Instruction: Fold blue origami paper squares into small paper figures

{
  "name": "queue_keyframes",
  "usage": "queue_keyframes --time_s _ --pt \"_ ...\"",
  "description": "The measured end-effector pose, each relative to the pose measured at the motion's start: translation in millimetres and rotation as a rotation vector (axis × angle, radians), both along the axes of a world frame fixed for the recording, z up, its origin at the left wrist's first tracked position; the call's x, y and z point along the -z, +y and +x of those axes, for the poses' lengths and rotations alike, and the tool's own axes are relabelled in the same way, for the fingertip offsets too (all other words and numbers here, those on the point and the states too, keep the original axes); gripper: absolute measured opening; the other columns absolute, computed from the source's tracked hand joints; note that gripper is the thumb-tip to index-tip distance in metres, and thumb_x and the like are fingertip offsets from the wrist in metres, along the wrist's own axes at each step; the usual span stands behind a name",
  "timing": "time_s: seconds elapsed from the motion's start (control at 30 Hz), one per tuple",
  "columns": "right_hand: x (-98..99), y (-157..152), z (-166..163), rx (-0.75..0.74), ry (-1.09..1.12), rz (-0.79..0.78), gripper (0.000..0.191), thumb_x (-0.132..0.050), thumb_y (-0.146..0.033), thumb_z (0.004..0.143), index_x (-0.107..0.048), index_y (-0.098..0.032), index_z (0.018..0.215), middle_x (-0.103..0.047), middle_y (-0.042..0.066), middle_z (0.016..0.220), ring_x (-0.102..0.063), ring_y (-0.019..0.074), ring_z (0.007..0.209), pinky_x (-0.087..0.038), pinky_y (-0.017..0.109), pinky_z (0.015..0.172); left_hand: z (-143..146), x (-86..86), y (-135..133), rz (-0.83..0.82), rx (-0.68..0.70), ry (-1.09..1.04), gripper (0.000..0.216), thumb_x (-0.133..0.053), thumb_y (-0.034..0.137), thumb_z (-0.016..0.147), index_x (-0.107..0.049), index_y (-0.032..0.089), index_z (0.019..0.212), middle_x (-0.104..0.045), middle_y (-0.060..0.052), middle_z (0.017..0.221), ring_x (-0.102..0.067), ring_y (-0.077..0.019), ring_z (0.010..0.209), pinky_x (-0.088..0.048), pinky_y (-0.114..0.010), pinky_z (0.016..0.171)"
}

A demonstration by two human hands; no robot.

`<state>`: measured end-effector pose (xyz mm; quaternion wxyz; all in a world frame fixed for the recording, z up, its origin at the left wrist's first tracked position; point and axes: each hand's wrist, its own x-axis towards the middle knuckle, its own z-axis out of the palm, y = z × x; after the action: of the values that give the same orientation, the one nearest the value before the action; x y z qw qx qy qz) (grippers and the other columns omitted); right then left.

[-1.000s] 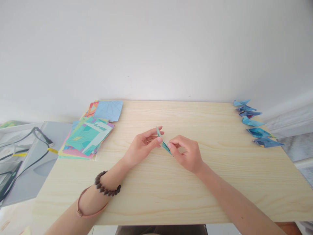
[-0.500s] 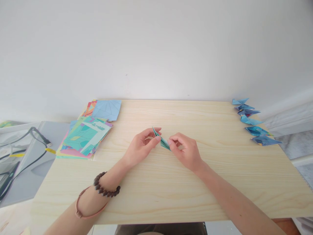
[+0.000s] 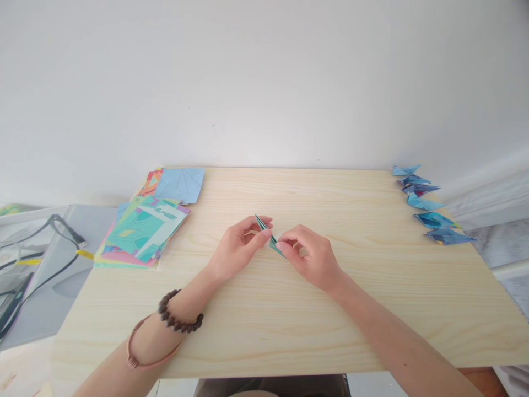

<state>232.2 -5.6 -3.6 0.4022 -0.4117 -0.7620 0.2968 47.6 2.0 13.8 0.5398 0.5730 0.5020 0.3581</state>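
A small piece of folded green origami paper (image 3: pixel 276 247) is held tilted between my two hands, just above the middle of the wooden table (image 3: pixel 264 320). My left hand (image 3: pixel 242 242) pinches its upper left part between thumb and fingers, and a pointed tip sticks up past them. My right hand (image 3: pixel 309 253) is closed in a pinch on the lower right side. The fingers cover part of the paper, so its full shape is hidden.
Patterned paper sheets (image 3: pixel 144 231) lie piled at the table's left, with a blue sheet (image 3: pixel 182 184) behind. Several folded blue paper figures (image 3: pixel 425 203) line the right edge. Cables (image 3: pixel 53 220) lie in a bin beyond the left edge. A white wall (image 3: pixel 264 82) stands behind.
My right hand's fingertips have slid slightly left along the folded paper, closer to my left hand. The paper has turned a little and looks narrower. My left hand stays almost still.
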Motion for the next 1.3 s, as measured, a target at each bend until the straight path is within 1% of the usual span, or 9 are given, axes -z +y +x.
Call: queue_keyframes --time_s 0.17,0.3,0.43,0.57,0.73,0.83,0.9,1.03,1.3 --pt "-2.8 0.8 0.6 0.036 -0.002 -0.005 0.011 -0.048 -0.025 0.085 -0.055 -0.02 0.079 -0.056 0.0 0.069 -0.053 0.0093 0.059 -0.047 0.02 0.051 -0.4 1.0 0.2 0.024 0.015 -0.003 0.038 -0.055 0.039 0.082 -0.056 0.017 0.113 -0.063 -0.007 0.104 -0.058 -0.0152 0.079 -0.046 -0.026 0.074" --pt "-3.9 3.1 2.5 0.073 -0.045 -0.026 0.014 -0.049 -0.026 0.085 -0.055 -0.019 0.075 -0.056 0.0 0.067 -0.052 0.009 0.056 -0.044 0.02 0.05 -0.9 -1.1 -0.8 0.073 -0.002 0.09 0.039 -0.053 0.04 0.083 -0.056 0.018 0.114 -0.063 -0.004 0.092 -0.056 -0.014 0.072 -0.045 -0.025 0.069" --pt "-4.1 8.6 8.2 0.038 -0.031 -0.265 0.017 -0.047 -0.032 0.086 -0.055 -0.019 0.078 -0.058 -0.002 0.062 -0.054 0.0091 0.054 -0.045 0.02 0.051 -5.7 -3.9 0.9 0.132 -0.02 0.104 0.043 -0.052 0.037 0.084 -0.05 0.021 0.123 -0.063 -0.003 0.09 -0.056 -0.0142 0.074 -0.044 -0.025 0.069" --pt "-4.3 13.5 15.2 -0.059 0.033 -0.491 0.022 -0.047 -0.037 0.086 -0.058 -0.019 0.081 -0.061 0.0 0.069 -0.057 0.0103 0.059 -0.052 0.022 0.055 -11.5 -0.3 5.1 0.2 0.011 0.036 0.045 -0.052 0.033 0.085 -0.047 0.021 0.128 -0.063 -0.003 0.087 -0.055 -0.0137 0.076 -0.043 -0.024 0.07" --pt "-7.3 13.3 17.2 -0.105 0.047 -0.542 0.023 -0.049 -0.037 0.084 -0.059 -0.018 0.079 -0.057 -0.001 0.066 -0.054 0.0099 0.057 -0.054 0.022 0.052 -15.0 5.4 6.6 0.377 0.181 0.196 0.03 -0.053 0.028 0.085 -0.061 0.022 0.113 -0.061 -0.007 0.096 -0.055 -0.0154 0.081 -0.044 -0.026 0.073" --pt "-10.2 12.4 16.9 -0.115 0.041 -0.587 0.023 -0.049 -0.038 0.084 -0.059 -0.017 0.079 -0.057 0.0 0.068 -0.053 0.0103 0.059 -0.053 0.022 0.052 -16.3 6.5 7.0 0.42 0.24 0.235 0.025 -0.052 0.025 0.085 -0.063 0.022 0.108 -0.061 -0.007 0.099 -0.056 -0.0142 0.079 -0.045 -0.023 0.065" --pt "-11.9 12.3 17.3 -0.114 0.028 -0.619 0.024 -0.048 -0.038 0.084 -0.059 -0.017 0.079 -0.058 0.001 0.07 -0.054 0.0108 0.062 -0.053 0.022 0.053 -17.1 7.0 7.9 0.439 0.265 0.215 0.023 -0.052 0.023 0.086 -0.064 0.021 0.105 -0.061 -0.007 0.101 -0.057 -0.0141 0.082 -0.046 -0.023 0.066" --pt "-13.4 12.8 19.0 -0.123 -0.034 -0.624 0.023 -0.047 -0.037 0.085 -0.059 -0.018 0.082 -0.057 0.0 0.07 -0.053 0.0105 0.061 -0.049 0.021 0.052 -18.0 6.9 9.8 0.433 0.305 0.172 0.017 -0.053 0.021 0.085 -0.065 0.019 0.097 -0.061 -0.007 0.102 -0.057 -0.0153 0.09 -0.046 -0.028 0.079" --pt "-12.6 10.2 17.3 -0.104 -0.176 -0.393 0.019 -0.048 -0.032 0.086 -0.06 -0.019 0.079 -0.056 -0.003 0.064 -0.045 0.0074 0.053 -0.036 0.02 0.051 -17.4 2.4 9.6 0.336 0.316 0.281 0.01 -0.054 0.021 0.083 -0.063 0.018 0.085 -0.061 -0.004 0.093 -0.056 -0.0145 0.086 -0.045 -0.027 0.077"
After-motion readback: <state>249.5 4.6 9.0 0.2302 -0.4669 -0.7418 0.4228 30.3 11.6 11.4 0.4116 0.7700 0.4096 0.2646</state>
